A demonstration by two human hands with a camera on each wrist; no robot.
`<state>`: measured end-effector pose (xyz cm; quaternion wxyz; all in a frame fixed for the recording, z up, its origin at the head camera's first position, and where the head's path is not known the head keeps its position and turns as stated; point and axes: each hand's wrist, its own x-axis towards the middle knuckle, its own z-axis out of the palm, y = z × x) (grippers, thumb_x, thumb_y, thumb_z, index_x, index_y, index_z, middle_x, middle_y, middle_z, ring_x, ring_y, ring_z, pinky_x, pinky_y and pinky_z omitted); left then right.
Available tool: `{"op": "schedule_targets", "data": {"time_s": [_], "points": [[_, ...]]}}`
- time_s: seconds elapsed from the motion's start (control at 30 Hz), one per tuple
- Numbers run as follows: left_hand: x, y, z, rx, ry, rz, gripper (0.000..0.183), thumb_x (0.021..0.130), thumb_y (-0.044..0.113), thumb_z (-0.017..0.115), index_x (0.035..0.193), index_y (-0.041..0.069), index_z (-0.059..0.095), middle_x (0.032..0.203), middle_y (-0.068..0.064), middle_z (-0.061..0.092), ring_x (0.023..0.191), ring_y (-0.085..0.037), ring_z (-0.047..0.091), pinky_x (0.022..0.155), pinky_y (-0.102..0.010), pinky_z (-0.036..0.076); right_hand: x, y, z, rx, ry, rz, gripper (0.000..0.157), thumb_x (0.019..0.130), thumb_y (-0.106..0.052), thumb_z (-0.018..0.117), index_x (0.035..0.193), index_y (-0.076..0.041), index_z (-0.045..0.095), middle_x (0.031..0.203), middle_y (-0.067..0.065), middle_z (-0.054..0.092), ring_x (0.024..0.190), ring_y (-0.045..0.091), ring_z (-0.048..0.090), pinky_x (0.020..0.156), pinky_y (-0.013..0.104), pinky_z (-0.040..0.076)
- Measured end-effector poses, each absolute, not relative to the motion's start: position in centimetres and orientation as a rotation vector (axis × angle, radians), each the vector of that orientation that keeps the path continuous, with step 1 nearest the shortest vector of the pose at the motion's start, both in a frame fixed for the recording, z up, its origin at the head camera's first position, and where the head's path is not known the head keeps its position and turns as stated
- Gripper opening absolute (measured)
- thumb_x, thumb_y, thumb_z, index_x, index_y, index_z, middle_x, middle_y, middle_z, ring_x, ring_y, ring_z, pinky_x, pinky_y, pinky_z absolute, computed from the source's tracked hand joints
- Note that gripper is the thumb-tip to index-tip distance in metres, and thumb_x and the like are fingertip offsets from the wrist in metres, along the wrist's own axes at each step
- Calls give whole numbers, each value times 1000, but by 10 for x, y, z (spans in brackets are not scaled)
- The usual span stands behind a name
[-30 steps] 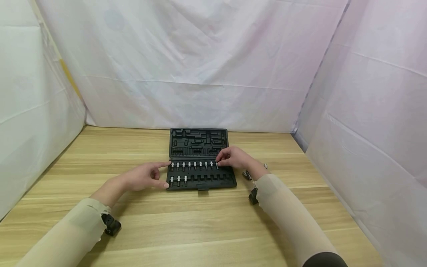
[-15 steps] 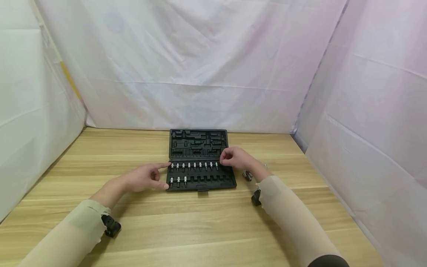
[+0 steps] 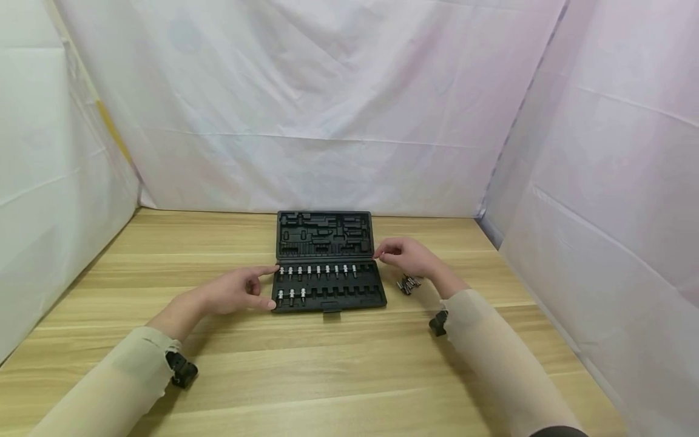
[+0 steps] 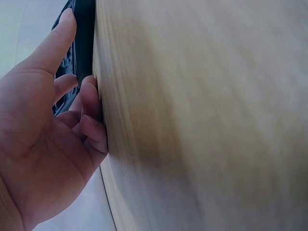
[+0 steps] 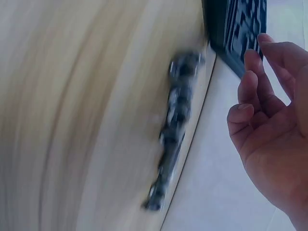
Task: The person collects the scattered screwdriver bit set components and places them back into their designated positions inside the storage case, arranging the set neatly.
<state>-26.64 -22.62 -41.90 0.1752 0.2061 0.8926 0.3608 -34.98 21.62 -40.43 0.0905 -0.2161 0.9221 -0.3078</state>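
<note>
Case (image 3: 327, 260), black and moulded, meets your left hand (image 3: 232, 292), thumb and forefinger spread, gripping nothing; your right hand (image 3: 408, 256), loosely curled, seems empty near shiny cylindrical bits (image 3: 408, 284).

Surface: a broad, flat, light yellow-brown wood-grain tabletop (image 3: 327, 376), its streaks running mostly sideways in the head view.
Back: a white, softly rippled back sheet (image 3: 317, 109), creased across its width, hanging behind the tabletop.
Left side: a white, fold-marked left sheet (image 3: 43, 182) standing along the tabletop's edge.
Right side: a white, pink-tinted right sheet (image 3: 611, 182), slightly wrinkled.
Left corner: a narrow, straight yellow strip (image 3: 114, 132), slanting down toward the tabletop.
Right corner: a thin, grey, broken-looking line (image 3: 523, 101) between back and right sheets.
</note>
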Motion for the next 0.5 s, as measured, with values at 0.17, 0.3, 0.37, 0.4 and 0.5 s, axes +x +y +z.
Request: {"op": "schedule_targets", "data": {"time_s": [0.17, 0.3, 0.37, 0.4, 0.5], "points": [[-267, -226, -419, 584, 2530, 1019, 98, 94, 41, 88, 172, 13, 37, 97, -5, 62, 85, -20, 53, 69, -28, 49, -350, 244, -404, -581, 2755, -944, 31, 112, -35, 66, 127, -12, 79, 124, 7, 78, 113, 25, 71, 100, 50, 58], [-267, -226, -419, 585, 2532, 1015, 97, 94, 41, 88, 172, 13, 37, 96, -4, 61, 84, -20, 53, 69, -28, 48, -350, 266, -407, -534, 2786, -932, 31, 110, -36, 68, 125, -11, 79, 121, 7, 78, 109, 23, 71, 98, 47, 58], [-267, -226, -419, 583, 2531, 1016, 97, 94, 41, 88, 172, 13, 37, 96, -4, 61, 85, -20, 53, 69, -28, 48, -350, 277, -409, -515, 2803, -925, 29, 110, -33, 69, 125, -11, 79, 121, 7, 79, 109, 22, 71, 99, 45, 57], [-267, -226, -419, 582, 2531, 1017, 97, 94, 41, 88, 172, 13, 37, 96, -5, 61, 85, -20, 53, 69, -28, 49, -350, 282, -409, -504, 2808, -925, 28, 109, -32, 69, 125, -10, 79, 120, 7, 79, 109, 22, 70, 98, 44, 57], [-267, -226, -419, 582, 2531, 1018, 97, 94, 41, 88, 172, 13, 37, 97, -5, 62, 86, -20, 54, 69, -28, 49, -347, 296, -411, -467, 2822, -925, 26, 109, -28, 70, 124, -9, 79, 120, 8, 78, 109, 21, 69, 97, 40, 55]]}}
